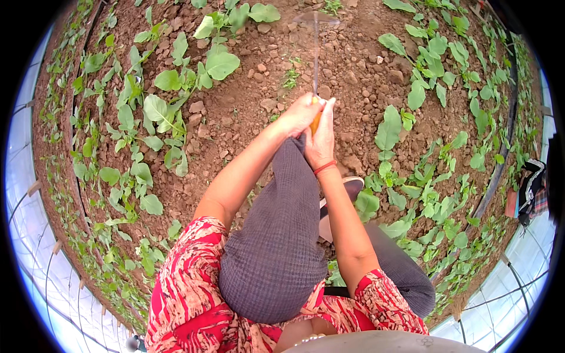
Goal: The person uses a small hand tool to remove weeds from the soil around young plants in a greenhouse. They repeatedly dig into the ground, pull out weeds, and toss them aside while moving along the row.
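Observation:
My left hand [301, 115] and my right hand [322, 143] are both closed around the orange handle [316, 123] of a small hand hoe, the left one farther up toward the shaft. Its thin metal shaft [315, 57] points away from me. The crosswise blade [318, 17] at the far end is blurred, over or on the brown clod-strewn soil [269, 88]; whether it touches cannot be told. A small green weed [291, 78] grows just left of the shaft. My bent knee [289, 150] lies right below my hands.
Broad-leaved green plants stand in rows to the left [170, 114] and right [426, 61]. A dark hose [507, 119] runs along the right side. Clothing or a bag [532, 189] lies at the far right edge. Plastic greenhouse sheeting [26, 137] borders both sides. My shoe [353, 187] is beside the right-hand plants.

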`<act>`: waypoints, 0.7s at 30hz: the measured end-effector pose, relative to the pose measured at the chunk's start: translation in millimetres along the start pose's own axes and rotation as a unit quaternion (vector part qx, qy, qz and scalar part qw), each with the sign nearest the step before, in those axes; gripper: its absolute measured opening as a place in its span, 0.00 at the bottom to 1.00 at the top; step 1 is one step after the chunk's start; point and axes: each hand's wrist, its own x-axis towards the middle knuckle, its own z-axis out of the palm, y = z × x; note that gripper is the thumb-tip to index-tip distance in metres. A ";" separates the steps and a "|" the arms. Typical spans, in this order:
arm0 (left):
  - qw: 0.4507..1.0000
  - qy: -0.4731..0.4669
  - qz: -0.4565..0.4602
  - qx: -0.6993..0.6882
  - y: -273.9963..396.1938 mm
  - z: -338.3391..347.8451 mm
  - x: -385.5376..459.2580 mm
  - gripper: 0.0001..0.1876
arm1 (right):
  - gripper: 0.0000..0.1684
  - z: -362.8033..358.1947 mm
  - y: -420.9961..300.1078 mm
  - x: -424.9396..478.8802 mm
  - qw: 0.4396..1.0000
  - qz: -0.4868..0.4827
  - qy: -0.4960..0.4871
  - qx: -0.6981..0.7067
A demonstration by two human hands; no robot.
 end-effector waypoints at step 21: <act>0.855 0.280 -0.104 0.423 75.9 -138.2 149.5 0.16 | 0.23 20.7 34.1 -21.7 0.897 0.279 -0.206 0.273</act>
